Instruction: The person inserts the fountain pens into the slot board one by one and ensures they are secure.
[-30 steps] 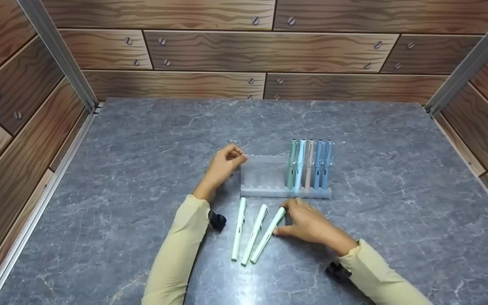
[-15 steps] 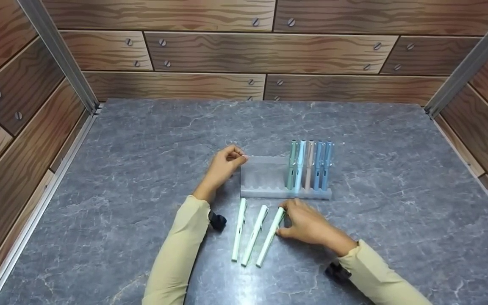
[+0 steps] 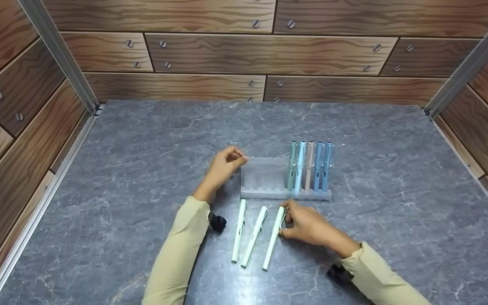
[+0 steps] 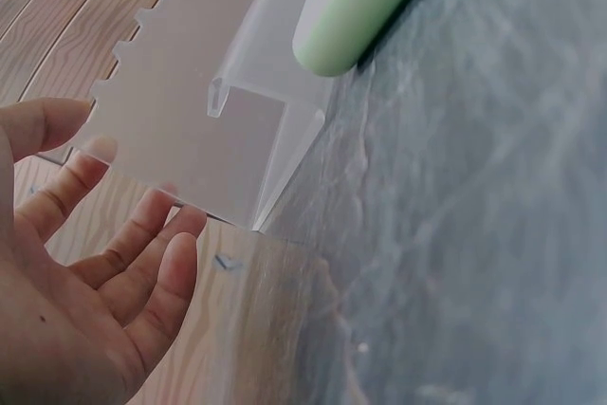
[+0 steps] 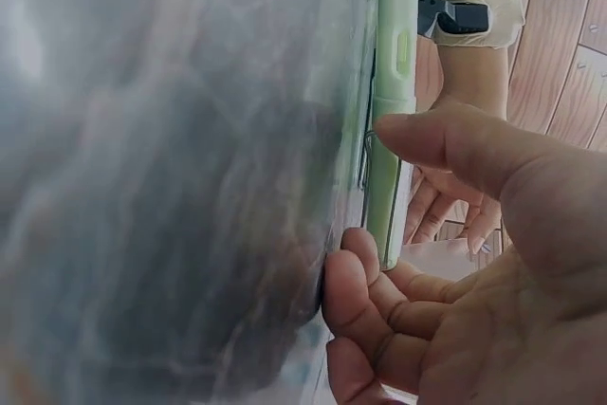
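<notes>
A frosted clear pen rack (image 3: 265, 173) stands mid-table, several pens upright in its right half: green (image 3: 291, 167), light blue (image 3: 300, 167), pinkish grey (image 3: 309, 165) and blue. My left hand (image 3: 223, 167) pinches the rack's upper left corner between thumb and index finger; its other fingers lie behind the panel in the left wrist view. Before the rack lie three pale green pens. My right hand (image 3: 307, 224) holds the rightmost pale green pen (image 3: 273, 243) near its clip end, thumb on one side and fingertips at the tip. Some fingers are hidden in the head view.
Left of the held pen lie the other two, a left pale green pen (image 3: 238, 233) and a middle pale green pen (image 3: 254, 237). The grey marbled table (image 3: 151, 127) is walled by wood-patterned panels (image 3: 210, 51) with metal corner posts.
The rightmost pale green pen has turned, its lower end swinging right, away from the middle pen. My right hand has shifted slightly with it. My left hand stays on the rack corner.
</notes>
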A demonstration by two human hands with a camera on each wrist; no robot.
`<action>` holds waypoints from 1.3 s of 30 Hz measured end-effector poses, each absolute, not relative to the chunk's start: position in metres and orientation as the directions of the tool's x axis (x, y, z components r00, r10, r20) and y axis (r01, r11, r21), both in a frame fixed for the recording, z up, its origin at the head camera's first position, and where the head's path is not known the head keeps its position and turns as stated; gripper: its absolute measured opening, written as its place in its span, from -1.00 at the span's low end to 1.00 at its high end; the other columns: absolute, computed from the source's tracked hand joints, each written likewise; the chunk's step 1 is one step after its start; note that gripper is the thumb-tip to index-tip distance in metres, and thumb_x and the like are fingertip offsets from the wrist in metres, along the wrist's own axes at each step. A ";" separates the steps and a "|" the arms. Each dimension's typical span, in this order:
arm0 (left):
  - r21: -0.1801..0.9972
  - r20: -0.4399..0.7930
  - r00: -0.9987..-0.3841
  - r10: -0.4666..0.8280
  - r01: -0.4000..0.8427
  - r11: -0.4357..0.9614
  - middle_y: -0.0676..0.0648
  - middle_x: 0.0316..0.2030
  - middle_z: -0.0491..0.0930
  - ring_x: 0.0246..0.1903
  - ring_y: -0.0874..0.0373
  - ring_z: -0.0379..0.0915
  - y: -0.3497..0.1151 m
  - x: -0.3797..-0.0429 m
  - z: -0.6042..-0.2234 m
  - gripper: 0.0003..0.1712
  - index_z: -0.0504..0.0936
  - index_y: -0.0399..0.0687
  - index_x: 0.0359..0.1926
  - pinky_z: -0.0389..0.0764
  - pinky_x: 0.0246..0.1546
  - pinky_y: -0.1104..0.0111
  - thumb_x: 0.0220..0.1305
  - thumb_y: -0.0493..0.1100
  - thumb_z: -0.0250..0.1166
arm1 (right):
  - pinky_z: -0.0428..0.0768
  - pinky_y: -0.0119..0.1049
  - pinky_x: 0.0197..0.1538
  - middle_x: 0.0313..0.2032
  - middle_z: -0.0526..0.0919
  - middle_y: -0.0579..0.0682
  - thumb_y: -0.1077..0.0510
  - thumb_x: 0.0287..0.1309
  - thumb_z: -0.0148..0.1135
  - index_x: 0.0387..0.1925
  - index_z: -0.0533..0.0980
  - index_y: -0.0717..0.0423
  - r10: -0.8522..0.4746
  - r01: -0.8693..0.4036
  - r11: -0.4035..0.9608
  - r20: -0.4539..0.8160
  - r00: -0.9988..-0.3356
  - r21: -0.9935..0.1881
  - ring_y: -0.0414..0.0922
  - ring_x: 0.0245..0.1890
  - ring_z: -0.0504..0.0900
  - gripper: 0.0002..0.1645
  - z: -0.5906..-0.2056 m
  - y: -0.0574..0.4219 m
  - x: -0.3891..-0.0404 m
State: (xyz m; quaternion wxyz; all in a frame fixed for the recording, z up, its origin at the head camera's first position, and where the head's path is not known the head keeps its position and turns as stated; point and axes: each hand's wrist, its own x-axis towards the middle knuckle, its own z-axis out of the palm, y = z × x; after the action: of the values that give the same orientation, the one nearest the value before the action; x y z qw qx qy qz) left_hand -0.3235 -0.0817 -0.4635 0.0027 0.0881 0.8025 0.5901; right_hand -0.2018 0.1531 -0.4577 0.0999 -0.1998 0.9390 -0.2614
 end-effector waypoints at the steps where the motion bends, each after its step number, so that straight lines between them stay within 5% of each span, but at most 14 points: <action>1: 0.947 0.101 -0.984 0.145 0.140 0.289 -0.01 -0.39 0.54 -0.34 0.20 0.52 -0.082 -0.324 -0.464 -0.83 0.58 -0.15 -0.28 0.45 -0.33 0.44 0.18 -0.14 0.30 | 0.38 -0.35 -0.36 -0.39 0.55 -0.10 0.13 -0.10 0.43 0.09 0.35 0.21 -0.427 -0.320 0.779 -0.081 -0.901 -0.539 -0.25 -0.47 0.38 -0.30 -0.458 0.153 -0.202; 18: 0.954 0.083 -0.985 0.150 0.122 0.273 0.00 -0.37 0.52 -0.29 0.17 0.53 -0.083 -0.325 -0.465 -0.85 0.57 -0.10 -0.28 0.46 -0.29 0.42 0.17 -0.13 0.28 | 0.46 -0.46 -0.46 -0.45 0.57 0.01 0.39 -0.04 0.21 0.25 0.14 0.41 -0.426 -0.199 0.619 -0.112 -0.898 -0.759 -0.25 -0.51 0.46 -0.21 -0.456 0.155 -0.204; 39: 0.954 0.094 -0.985 0.144 0.130 0.270 -0.01 -0.38 0.53 -0.37 0.23 0.48 -0.083 -0.324 -0.465 -0.82 0.58 -0.17 -0.26 0.44 -0.46 0.46 0.16 -0.15 0.28 | 0.47 -0.42 -0.48 -0.39 0.58 0.15 0.45 0.06 0.12 0.35 0.05 0.29 -0.459 -0.165 0.498 -0.097 -0.883 -0.851 -0.19 -0.52 0.52 -0.18 -0.449 0.163 -0.206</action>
State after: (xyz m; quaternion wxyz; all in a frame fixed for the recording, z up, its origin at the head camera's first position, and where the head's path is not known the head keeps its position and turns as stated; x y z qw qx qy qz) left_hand -0.3242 -0.0826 -0.4651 0.0058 0.0859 0.7969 0.5979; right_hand -0.2057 0.1631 -0.4489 0.1576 -0.1832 0.8511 -0.4661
